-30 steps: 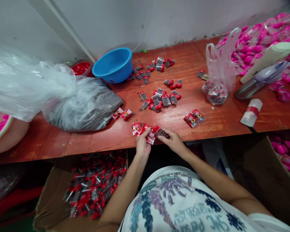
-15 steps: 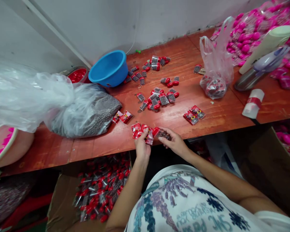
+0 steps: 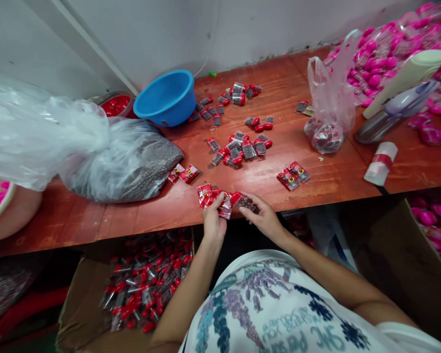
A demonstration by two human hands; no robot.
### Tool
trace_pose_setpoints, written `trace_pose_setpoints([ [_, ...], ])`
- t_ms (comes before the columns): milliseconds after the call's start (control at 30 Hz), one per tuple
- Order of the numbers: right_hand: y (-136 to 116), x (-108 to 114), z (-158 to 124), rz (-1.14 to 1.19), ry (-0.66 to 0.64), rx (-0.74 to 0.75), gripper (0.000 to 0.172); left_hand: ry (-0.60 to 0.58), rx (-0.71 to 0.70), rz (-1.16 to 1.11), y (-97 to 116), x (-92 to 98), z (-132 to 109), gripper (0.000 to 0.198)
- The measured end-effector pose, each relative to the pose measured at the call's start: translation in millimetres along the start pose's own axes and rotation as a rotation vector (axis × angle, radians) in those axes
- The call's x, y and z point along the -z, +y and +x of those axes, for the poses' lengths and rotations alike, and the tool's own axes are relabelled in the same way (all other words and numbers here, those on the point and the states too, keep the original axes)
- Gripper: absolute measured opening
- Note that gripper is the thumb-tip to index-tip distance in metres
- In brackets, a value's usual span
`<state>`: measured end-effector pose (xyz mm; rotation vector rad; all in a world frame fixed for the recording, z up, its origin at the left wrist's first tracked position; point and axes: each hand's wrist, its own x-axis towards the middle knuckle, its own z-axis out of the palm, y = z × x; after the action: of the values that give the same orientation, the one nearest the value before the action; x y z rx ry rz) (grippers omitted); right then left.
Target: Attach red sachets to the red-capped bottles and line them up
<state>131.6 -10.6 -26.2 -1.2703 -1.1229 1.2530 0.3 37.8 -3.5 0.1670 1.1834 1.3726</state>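
Reference landmark: blue bowl (image 3: 167, 97), standing at the back of the wooden table (image 3: 95, 215).

1. My left hand (image 3: 213, 223) is at the table's front edge, well toward me from the bowl and slightly to its right. Its fingers are curled closed, thumb pressed on top, gripping a bunch of red sachets (image 3: 212, 195) that fans out over the wood.
2. My right hand (image 3: 265, 218) is just beside the left, further right of the bowl. Thumb and fingertips are pinched together on a red-capped vial (image 3: 242, 201) filled with dark beads; the cap end points toward the sachets and touches them or nearly does, I cannot tell which.
3. A loose pile of vials (image 3: 242, 147) lies between the bowl and my hands, toward the bowl's right, with a smaller scatter just beside the bowl.
4. A pair of sachets (image 3: 183, 174) lies toward me from the bowl; a second pair (image 3: 293, 175) lies far to its right.
5. A large clear bag of dark beads (image 3: 132, 162) slumps against the bowl's near left side.
6. A small plastic bag (image 3: 329, 127) stands well right of the bowl, holding more red-and-dark pieces.
7. A cardboard box of vials (image 3: 143, 289) sits under the table, below the bowl's position.
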Motion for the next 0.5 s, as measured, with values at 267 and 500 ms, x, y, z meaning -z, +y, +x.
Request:
trace_pose_setpoints([
  [267,0.4,0.5,-1.4,0.025,-0.002,-0.04,0.049,-0.007,0.017,-0.015,0.3,-2.5,-4.7,0.016],
  [500,-4.8,1.9,-4.4,0.058,-0.162,-0.124,0.051,0.012,-0.021,-0.024,-0.5,-3.8,-7.4,0.022],
])
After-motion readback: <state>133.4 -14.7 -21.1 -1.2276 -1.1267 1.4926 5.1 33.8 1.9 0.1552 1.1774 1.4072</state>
